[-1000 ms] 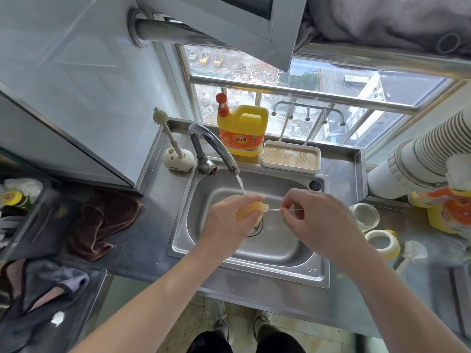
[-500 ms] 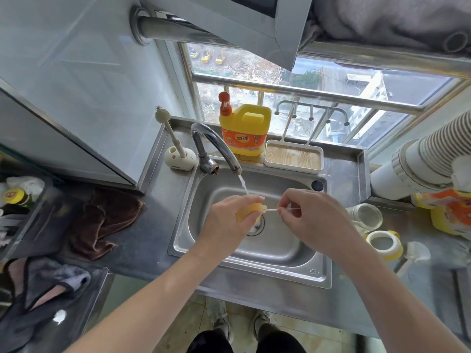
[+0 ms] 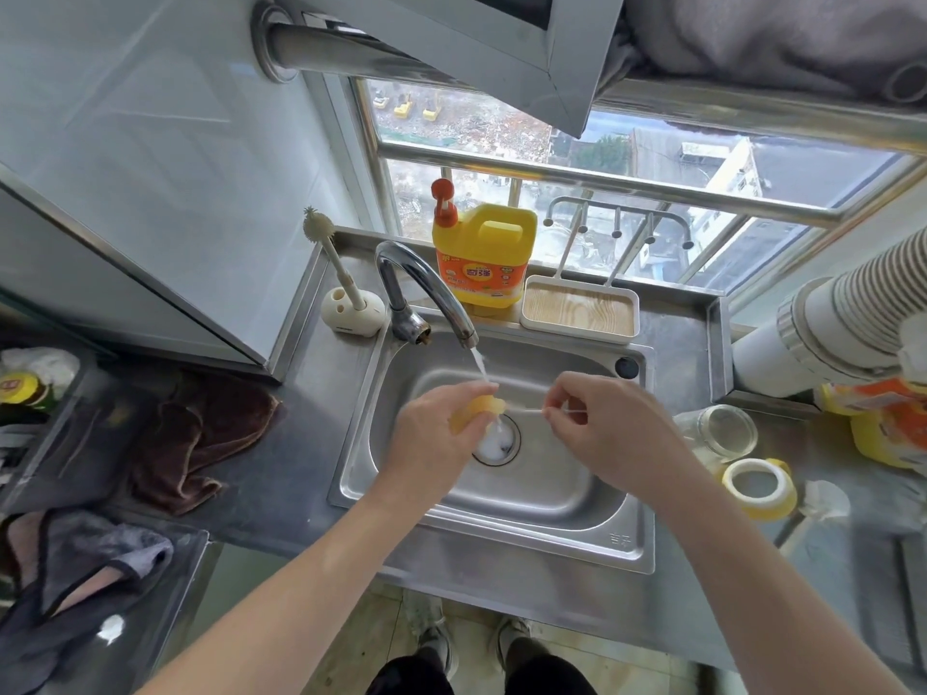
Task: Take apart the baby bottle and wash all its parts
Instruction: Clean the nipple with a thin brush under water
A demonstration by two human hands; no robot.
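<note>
Pulling farther from nipple, right hand pinching thin stick.

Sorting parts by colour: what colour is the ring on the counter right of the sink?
The ring is yellow with a white top, clearest in the head view.

The yellow detergent jug has an orange label with two large white Chinese characters, too blurred to read surely. A small stamped mark on the sink front rim is also illegible.

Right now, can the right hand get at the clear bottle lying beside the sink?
Probably yes: the clear bottle lies just right of the right hand with nothing between, though that hand is pinching a thin white stick.
</note>
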